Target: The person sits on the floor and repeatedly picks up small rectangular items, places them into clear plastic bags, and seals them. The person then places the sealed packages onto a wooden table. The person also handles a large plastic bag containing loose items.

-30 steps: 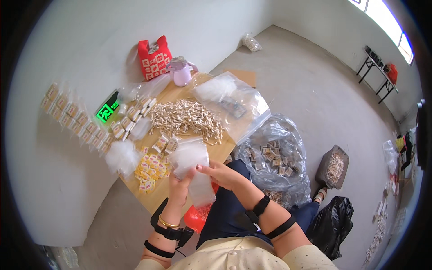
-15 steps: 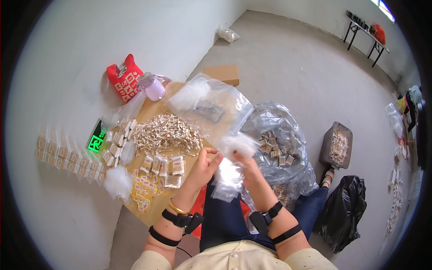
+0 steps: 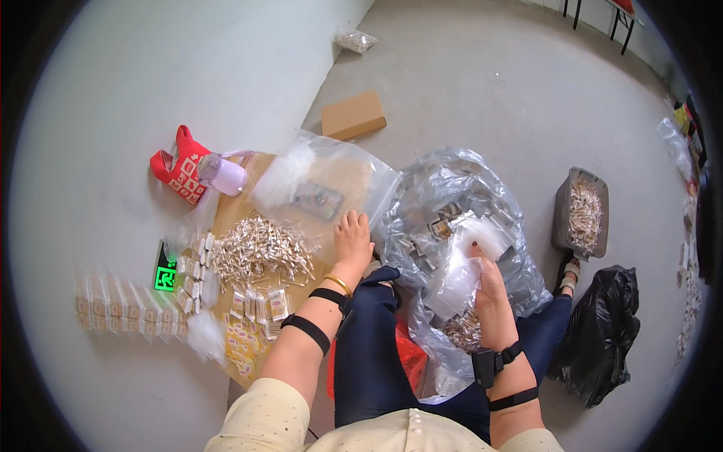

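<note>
My right hand (image 3: 491, 285) grips a bunch of clear plastic bags (image 3: 456, 285) above a large clear plastic sack (image 3: 422, 197) to the right of the table. Small packs of cotton swabs and loose swabs show inside that sack. My left hand (image 3: 352, 239) lies palm down at the table's right edge, fingers stretched out, with nothing in it. It is beside a large flat clear bag (image 3: 361, 175). A phone (image 3: 318, 200) shows through that bag. Left of this hand is a heap of loose cotton swabs (image 3: 260, 252), with swab packs (image 3: 256, 305) just nearer.
Yellow paper labels (image 3: 242, 346) lie on the table's near corner. A lilac bottle (image 3: 224, 175) and a red bag (image 3: 181, 167) stand at its far left. On the floor are a cardboard box (image 3: 352, 115), a grey bin of swabs (image 3: 559, 215) and a black plastic bag (image 3: 602, 331).
My left hand has let go of the clear bags and moved forward to the table edge. My right hand has carried them to the right, over the large sack. The view has shifted.
</note>
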### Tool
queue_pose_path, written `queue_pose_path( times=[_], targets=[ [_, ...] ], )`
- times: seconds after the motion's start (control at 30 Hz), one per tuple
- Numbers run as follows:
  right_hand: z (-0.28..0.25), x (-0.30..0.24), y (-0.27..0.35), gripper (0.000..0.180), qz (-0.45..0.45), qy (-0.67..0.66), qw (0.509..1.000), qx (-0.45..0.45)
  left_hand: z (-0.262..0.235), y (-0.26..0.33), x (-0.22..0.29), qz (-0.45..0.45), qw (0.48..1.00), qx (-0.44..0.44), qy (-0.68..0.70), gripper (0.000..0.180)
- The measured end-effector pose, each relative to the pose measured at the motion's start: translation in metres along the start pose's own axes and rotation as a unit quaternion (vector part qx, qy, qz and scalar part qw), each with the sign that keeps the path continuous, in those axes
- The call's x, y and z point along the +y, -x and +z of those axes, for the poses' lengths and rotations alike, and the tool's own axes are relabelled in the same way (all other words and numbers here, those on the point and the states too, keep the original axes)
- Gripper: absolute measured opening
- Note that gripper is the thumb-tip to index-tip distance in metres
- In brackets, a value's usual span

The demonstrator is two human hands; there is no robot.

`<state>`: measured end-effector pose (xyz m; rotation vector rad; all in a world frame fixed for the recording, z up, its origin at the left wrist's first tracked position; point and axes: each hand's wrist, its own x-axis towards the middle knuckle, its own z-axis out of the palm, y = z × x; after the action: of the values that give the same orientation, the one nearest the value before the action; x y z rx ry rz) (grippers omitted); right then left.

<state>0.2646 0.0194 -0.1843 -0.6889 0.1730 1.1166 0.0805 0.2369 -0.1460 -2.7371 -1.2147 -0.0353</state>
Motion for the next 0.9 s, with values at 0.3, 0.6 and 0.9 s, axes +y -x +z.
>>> queue_pose_path(
  times=[0.3, 0.6, 0.9],
  targets=[
    [-0.007, 0.006, -0.011, 0.032, 0.034, -0.013, 0.999, 0.032, 0.005, -0.007, -0.012, 0.006, 0.999, -0.005, 0.037, 0.051],
    [-0.007, 0.015, -0.011, 0.033, 0.046, 0.011, 0.999, 0.025, -0.004, -0.006, -0.011, 0.031, 0.997, 0.005, 0.065, 0.042],
    [-0.008, 0.016, -0.003, 0.034, 0.065, -0.002, 0.998, 0.02, -0.007, -0.006, -0.01, 0.041, 0.996, 0.035, 0.073, 0.024]
  ],
)
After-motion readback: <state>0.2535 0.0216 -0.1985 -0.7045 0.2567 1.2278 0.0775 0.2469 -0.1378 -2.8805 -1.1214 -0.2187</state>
